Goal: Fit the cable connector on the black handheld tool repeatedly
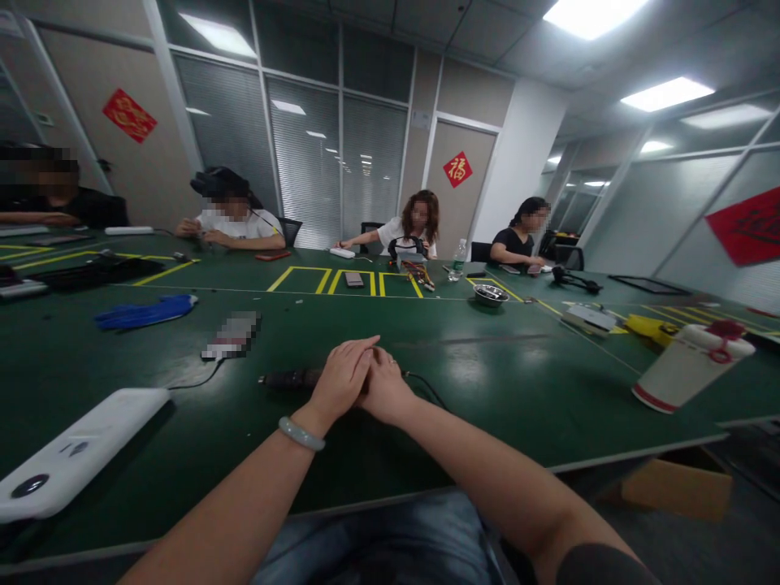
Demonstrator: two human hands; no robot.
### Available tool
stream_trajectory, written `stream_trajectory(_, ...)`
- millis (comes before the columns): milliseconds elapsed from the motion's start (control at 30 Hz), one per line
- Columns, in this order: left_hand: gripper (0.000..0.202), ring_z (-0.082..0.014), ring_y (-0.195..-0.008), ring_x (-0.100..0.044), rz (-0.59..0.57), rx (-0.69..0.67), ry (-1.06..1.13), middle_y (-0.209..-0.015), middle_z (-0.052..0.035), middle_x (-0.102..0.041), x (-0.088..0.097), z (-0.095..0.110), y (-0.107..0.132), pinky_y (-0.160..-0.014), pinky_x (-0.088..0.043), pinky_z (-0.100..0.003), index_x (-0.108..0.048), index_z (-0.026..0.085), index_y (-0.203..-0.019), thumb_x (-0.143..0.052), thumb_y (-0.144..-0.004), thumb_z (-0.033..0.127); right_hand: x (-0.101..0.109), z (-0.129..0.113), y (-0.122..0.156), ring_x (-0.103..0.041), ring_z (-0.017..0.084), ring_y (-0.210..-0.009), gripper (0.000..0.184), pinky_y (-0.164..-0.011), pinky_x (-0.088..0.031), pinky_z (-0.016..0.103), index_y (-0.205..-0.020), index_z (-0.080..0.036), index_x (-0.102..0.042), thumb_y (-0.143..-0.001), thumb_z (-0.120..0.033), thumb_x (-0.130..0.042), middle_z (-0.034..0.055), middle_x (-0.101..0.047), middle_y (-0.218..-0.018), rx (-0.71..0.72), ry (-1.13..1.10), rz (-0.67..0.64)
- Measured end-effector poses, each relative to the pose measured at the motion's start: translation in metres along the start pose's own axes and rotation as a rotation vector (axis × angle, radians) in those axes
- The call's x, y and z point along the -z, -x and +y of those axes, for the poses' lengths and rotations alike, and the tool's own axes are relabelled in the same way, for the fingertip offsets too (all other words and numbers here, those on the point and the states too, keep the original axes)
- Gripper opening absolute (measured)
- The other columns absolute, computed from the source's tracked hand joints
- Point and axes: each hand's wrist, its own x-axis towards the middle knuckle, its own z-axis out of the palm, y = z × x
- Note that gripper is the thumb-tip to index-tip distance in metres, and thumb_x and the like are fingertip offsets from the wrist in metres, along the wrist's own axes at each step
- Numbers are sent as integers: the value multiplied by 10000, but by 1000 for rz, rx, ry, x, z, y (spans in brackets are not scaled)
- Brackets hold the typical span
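1. Note left hand (344,375) laid over right hand (385,392), both resting on the green counter (487,382), mid-frame, near the front edge.
2. Mark left fingers (359,353) as stretched flat and pressed together, draped across the right knuckles, gripping nothing visible. Tag pale bracelet (301,433) on the left wrist.
3. Log right fingers as mostly hidden under the left; curled, flat or holding something, cannot tell.
4. Place the dark rod (289,379) flat on the counter, poking out leftward from behind the left hand. Place its black cable (426,388) trailing out rightward past the right wrist. Touching the hands or just behind them: cannot tell.
5. Judged best for handling: keep both wrists down on the counter for steadiness, and take the rod by its body, never by the cable.
6. Probably wise too: leave slack in the cable and avoid dragging it under the forearm, since a tug there likely swings the rod round.
7. Watch the near neighbours: white device (73,459) close by the left forearm, thin wire (195,379) just left of the rod tip. Keep the left elbow tucked in.
8. Ignore as well apart: tipped white cup (688,366) far right, blue cloth (146,312) far left, steel bowl (491,294) beyond.
9. Keep the people seated at the far side separate; none of their hands near these two.
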Motion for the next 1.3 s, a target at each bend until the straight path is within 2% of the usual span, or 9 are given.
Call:
stream_trajectory(100, 372, -204, -1209, -480, -85, -21, -28, -1287, -36, -565, 0, 2, 0, -1057, -350, -408, -516, 236, -1286, -345, -962, 297, 41, 37, 16, -539, 248, -1032, 529, -872, -400, 356, -1169, -194, -586, -757, -523, -627, 103, -597, -1134, -58, -9, -102)
stream_trajectory(200, 370, -226, -1239, -456, -210, -92, -71, -1299, -35, -556, -6, 5, 0, -1103, -298, -425, -547, 239, -1237, -495, -874, 285, 74, 71, 31, -595, 199, -747, 364, -661, -415, 285, -856, -216, -686, -686, -538, -692, 46, -661, -821, -146, 85, -375)
stream_trajectory(267, 371, -228, -1254, -445, -290, -138, -96, -1317, -29, -542, -11, 7, 0, -1135, -248, -425, -565, 244, -1194, -541, -824, 254, 83, 85, 40, -580, 172, -638, 273, -580, -382, 259, -755, -223, -697, -653, -474, -732, 19, -654, -704, -129, 94, -531)
stream_trajectory(333, 360, -228, -1224, -474, -342, -149, -127, -1286, -35, -561, -17, 10, -1, -1145, -225, -428, -569, 243, -1165, -546, -806, 230, 82, 94, 45, -578, 151, -610, 161, -552, -363, 241, -736, -231, -708, -680, -381, -714, -3, -655, -674, -90, 12, -576)
stream_trajectory(500, 293, -226, -1000, -591, -352, -93, -207, -1064, -55, -641, -25, 14, -3, -946, -423, -376, -559, 232, -1099, -545, -807, 217, 62, 105, 38, -594, 130, -651, 189, -600, -413, 222, -797, -198, -712, -740, -370, -658, -13, -683, -720, -142, -444, -432)
stream_trajectory(667, 229, -224, -863, -621, -367, -38, -288, -933, -45, -654, -30, 10, -11, -766, -455, -330, -555, 247, -1050, -555, -831, 314, 39, 111, 12, -576, 122, -625, 293, -581, -449, 222, -832, -140, -708, -756, -418, -652, 32, -691, -752, -231, -728, -133)
stream_trajectory(867, 203, -217, -802, -625, -413, -65, -342, -890, -40, -656, -35, 7, -23, -692, -446, -312, -577, 250, -992, -562, -849, 393, 17, 123, 7, -595, 119, -617, 272, -565, -462, 218, -971, -182, -716, -767, -351, -659, 17, -694, -758, -399, -650, -7)
stream_trajectory(1133, 179, -201, -821, -602, -403, -89, -370, -906, -58, -646, -38, 12, -22, -745, -442, -311, -586, 210, -928, -512, -894, 370, 24, 122, 22, -613, 123, -626, 180, -592, -447, 234, -933, -255, -730, -793, -336, -650, -2, -704, -792, -387, -331, -61)
stream_trajectory(1300, 146, -203, -838, -596, -384, -145, -346, -910, -45, -642, -37, 11, -20, -737, -432, -311, -591, 221, -921, -500, -903, 334, 24, 116, 22, -644, 156, -771, 171, -658, -453, 245, -943, -270, -726, -786, -296, -663, -3, -715, -858, -304, -215, -50)
